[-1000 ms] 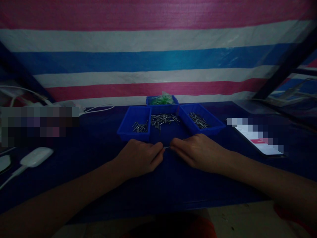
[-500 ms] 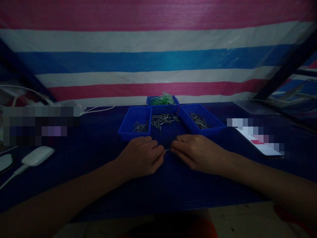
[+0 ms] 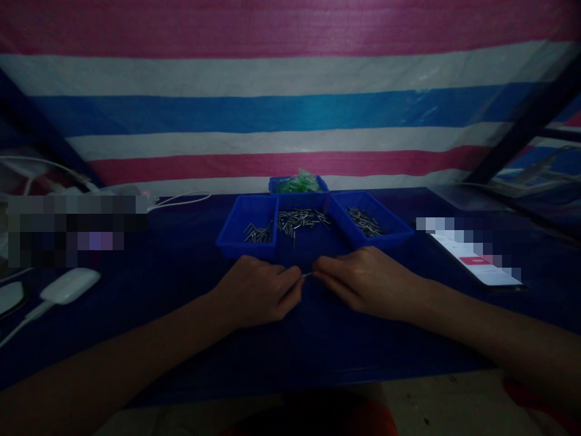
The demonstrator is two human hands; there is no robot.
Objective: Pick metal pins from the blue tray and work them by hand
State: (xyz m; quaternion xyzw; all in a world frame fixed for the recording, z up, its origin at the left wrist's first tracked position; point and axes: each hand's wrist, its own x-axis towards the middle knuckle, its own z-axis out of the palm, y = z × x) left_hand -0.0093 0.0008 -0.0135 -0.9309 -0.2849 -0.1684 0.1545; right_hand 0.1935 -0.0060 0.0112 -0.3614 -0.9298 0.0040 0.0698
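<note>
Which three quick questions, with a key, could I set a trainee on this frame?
1. True or false: the left hand and the right hand hold opposite ends of one thin metal piece.
2. What lies in the farthest blue tray? (a) a white charger (b) green items in clear plastic (c) a phone
3. Fill in: the lit phone lies on the person's ____ side.

Key: 1 true; 2 b; 3 right

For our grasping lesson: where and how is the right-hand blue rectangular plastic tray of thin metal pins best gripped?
Probably the tray's right rim, pinched from the right: that raised edge looks free, while loose metal pins lie beside its left wall. Keep it level.
</note>
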